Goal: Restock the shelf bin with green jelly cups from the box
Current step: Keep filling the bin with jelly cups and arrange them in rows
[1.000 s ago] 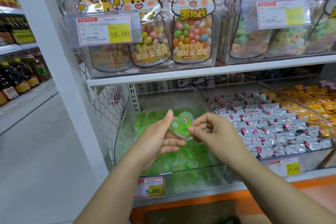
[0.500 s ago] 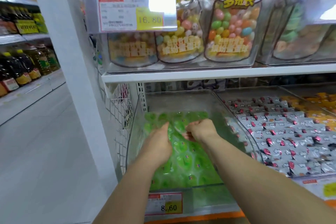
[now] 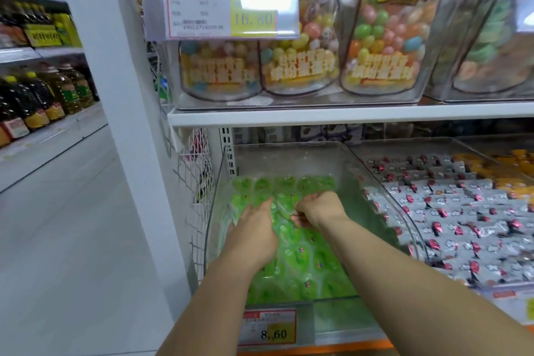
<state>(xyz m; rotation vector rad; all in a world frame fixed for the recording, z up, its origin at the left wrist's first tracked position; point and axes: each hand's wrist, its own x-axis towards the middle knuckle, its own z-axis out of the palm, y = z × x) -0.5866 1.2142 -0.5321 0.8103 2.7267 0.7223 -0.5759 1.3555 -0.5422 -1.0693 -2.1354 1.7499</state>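
Observation:
A clear plastic shelf bin [image 3: 372,182] on the lower shelf holds several green jelly cups [image 3: 300,257] in rows. Both my hands are inside it, low over the cups. My left hand [image 3: 254,228] lies palm down with its fingers stretched forward, touching the cups. My right hand [image 3: 318,208] has its knuckles up and its fingers curled under, pinching the edge of one green jelly cup [image 3: 284,205] that lies between the two hands. The box is not in view.
A price tag reading 8.60 [image 3: 270,326] is on the bin's front. The neighbouring bin [image 3: 450,211] to the right holds grey wrapped sweets. The shelf above [image 3: 346,114] carries bags of coloured candy. A white post [image 3: 115,95] and an aisle lie to the left.
Both hands have gone from holding one jelly cup above the bin down into it, onto the cups. The camera has moved closer and to the left.

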